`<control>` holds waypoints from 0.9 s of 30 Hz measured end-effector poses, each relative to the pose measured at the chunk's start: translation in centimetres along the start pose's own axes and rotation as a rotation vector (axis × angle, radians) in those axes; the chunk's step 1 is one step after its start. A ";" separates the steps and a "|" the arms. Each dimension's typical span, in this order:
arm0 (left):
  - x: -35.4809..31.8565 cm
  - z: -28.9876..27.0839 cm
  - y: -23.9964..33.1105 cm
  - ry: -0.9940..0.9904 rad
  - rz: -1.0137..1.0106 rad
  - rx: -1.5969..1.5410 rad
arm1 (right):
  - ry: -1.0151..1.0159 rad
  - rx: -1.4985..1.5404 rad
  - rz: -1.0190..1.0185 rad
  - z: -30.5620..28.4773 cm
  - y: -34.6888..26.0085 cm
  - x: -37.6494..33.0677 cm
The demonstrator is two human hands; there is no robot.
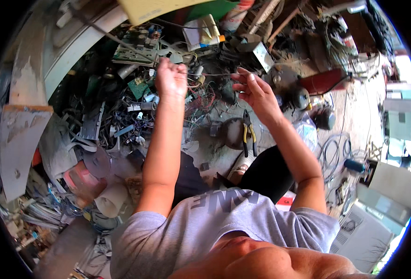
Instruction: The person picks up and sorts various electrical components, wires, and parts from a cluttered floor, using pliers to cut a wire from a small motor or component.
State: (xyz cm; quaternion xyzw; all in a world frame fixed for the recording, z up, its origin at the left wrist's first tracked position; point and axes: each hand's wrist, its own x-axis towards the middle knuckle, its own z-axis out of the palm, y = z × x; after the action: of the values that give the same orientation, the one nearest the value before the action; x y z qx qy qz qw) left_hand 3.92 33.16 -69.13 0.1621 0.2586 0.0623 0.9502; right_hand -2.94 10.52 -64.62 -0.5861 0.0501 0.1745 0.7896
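My left hand (172,80) is closed in a fist round a thin grey cable (210,75). One length of it runs off to the upper left, and another stretches nearly straight across to my right hand (255,91). There the thumb and index finger pinch the cable while the other fingers curl loosely. Both hands are raised over a heap of scrap. Below my right hand, pliers (248,132) with yellow and black handles lie near my leg, touched by neither hand.
Circuit boards (138,44), loose wires and metal bits cover the floor ahead and left. A white cone-shaped piece (111,199) lies at lower left. On the right are a red metal object (324,82), a coiled cable (334,151) and a light vented casing (361,237).
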 end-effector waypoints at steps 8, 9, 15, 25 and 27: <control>-4.5 1.3 -4.6 -0.230 -0.061 0.455 | 0.288 0.110 -0.070 -3.5 2.4 0.7; -4.8 1.3 -4.6 -0.297 -0.079 0.512 | 0.283 0.076 -0.060 -3.7 2.2 0.8; -5.5 0.8 -3.0 -0.593 -0.383 0.940 | 0.198 -0.376 0.025 -2.9 1.3 1.4; -4.9 -0.5 -3.9 -0.770 0.111 1.623 | -0.052 -0.287 0.078 -2.6 2.9 1.6; -5.2 -0.7 -4.6 -0.691 0.120 1.607 | -0.049 -0.308 0.117 -2.3 2.7 1.4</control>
State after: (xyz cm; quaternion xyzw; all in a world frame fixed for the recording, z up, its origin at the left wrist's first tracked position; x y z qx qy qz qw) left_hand -0.78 28.02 -68.81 0.8056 -0.0870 -0.1412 0.5688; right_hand -2.27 9.31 -68.18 -0.6920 0.0373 0.2400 0.6798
